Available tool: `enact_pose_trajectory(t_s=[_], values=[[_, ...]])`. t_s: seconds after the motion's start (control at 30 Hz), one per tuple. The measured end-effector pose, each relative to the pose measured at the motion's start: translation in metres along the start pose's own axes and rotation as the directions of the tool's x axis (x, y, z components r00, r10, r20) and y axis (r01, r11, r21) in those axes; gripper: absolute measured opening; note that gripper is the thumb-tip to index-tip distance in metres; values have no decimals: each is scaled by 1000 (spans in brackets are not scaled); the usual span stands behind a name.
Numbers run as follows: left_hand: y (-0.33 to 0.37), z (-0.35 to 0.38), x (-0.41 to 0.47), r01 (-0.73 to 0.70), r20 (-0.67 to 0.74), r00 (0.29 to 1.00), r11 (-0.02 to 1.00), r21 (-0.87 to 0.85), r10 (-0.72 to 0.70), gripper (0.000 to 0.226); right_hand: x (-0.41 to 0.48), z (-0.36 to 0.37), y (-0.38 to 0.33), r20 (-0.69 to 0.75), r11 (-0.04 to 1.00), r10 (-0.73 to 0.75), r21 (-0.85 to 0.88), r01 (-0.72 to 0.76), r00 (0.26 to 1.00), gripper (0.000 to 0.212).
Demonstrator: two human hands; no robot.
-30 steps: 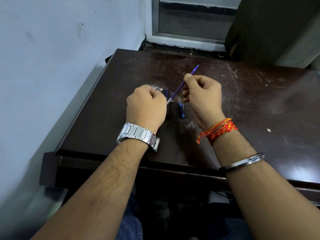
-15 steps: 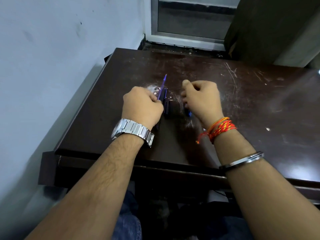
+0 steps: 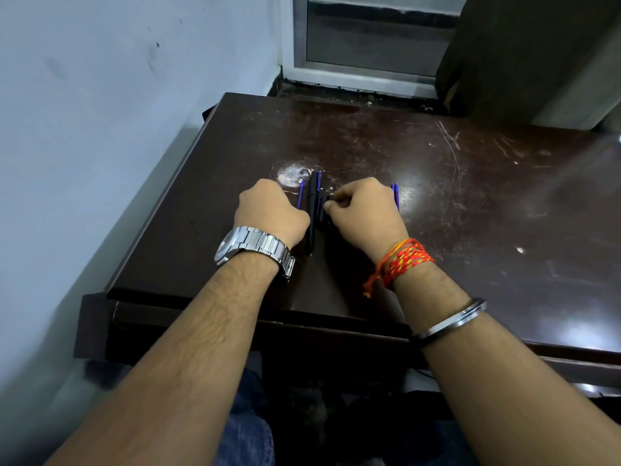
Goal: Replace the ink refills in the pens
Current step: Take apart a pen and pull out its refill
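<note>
My left hand (image 3: 268, 213) rests as a fist on the dark table (image 3: 437, 203), fingers closed on a thin blue refill (image 3: 300, 195) that lies flat along the table and pokes out beyond the knuckles. A long black pen (image 3: 312, 220) lies between my hands, pointing away from me. Beside it sits a shorter dark pen part (image 3: 322, 206). The thumb and fingertips of my right hand (image 3: 364, 210) pinch this part. Two more blue refills (image 3: 396, 195) lie just past my right hand, partly hidden by it.
A pale wall runs along the table's left edge. A window frame (image 3: 363, 70) stands behind the table, and a dark panel (image 3: 524, 55) at the back right. The scratched tabletop stretches to the right. My knees are under the near edge.
The blue refill went from my right hand to my left, then down from upright to flat on the table. My right hand dropped and moved left onto the dark pen part.
</note>
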State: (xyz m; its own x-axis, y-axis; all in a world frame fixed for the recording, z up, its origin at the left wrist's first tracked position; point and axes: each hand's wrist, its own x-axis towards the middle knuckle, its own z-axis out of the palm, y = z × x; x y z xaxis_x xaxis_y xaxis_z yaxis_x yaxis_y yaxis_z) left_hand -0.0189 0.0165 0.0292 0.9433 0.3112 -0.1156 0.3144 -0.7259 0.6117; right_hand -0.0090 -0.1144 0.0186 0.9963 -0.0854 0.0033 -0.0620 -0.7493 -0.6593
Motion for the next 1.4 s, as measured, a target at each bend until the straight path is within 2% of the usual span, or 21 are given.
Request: enact_pose_trajectory(t_s=[0.2, 0.37, 0.6, 0.8, 0.9, 1.03, 1.17, 1.3, 1.4], values=[[1, 2, 2, -31, -8, 999, 1000, 0, 31, 11, 0, 1, 2, -24, 1000, -13, 26, 14, 1000, 18], [3, 2, -1, -45, -74, 996, 998, -45, 41, 19, 2, -1, 5, -48, 1000, -7, 19, 8, 999, 23], [15, 1, -9, -177, -206, 970, 956, -235, 129, 19, 5, -13, 6, -57, 998, 41, 46, -39, 998, 29], [19, 5, -13, -244, -144, 969, 878, -412, 202, 40, 15, -53, 32, -174, 978, 209, 23, -208, 962, 18], [21, 10, -17, -262, -96, 964, 820, -509, 249, 42, 20, -62, 47, -121, 952, 302, -15, -306, 946, 14], [25, 17, -24, -235, -35, 959, 723, -649, 280, 48, 23, -64, 57, -45, 936, 352, -7, -353, 935, 10], [26, 24, -26, -178, -4, 969, 689, -703, 247, 39, 21, -68, 57, -40, 924, 382, 11, -382, 923, 11], [25, 29, -23, -191, -33, 975, 757, -625, 219, 24, 20, -72, 60, -53, 930, 365, -35, -367, 930, 17], [25, 32, -21, -197, -87, 979, 767, -610, 183, 21, 20, -73, 62, -47, 931, 351, -85, -354, 935, 27]])
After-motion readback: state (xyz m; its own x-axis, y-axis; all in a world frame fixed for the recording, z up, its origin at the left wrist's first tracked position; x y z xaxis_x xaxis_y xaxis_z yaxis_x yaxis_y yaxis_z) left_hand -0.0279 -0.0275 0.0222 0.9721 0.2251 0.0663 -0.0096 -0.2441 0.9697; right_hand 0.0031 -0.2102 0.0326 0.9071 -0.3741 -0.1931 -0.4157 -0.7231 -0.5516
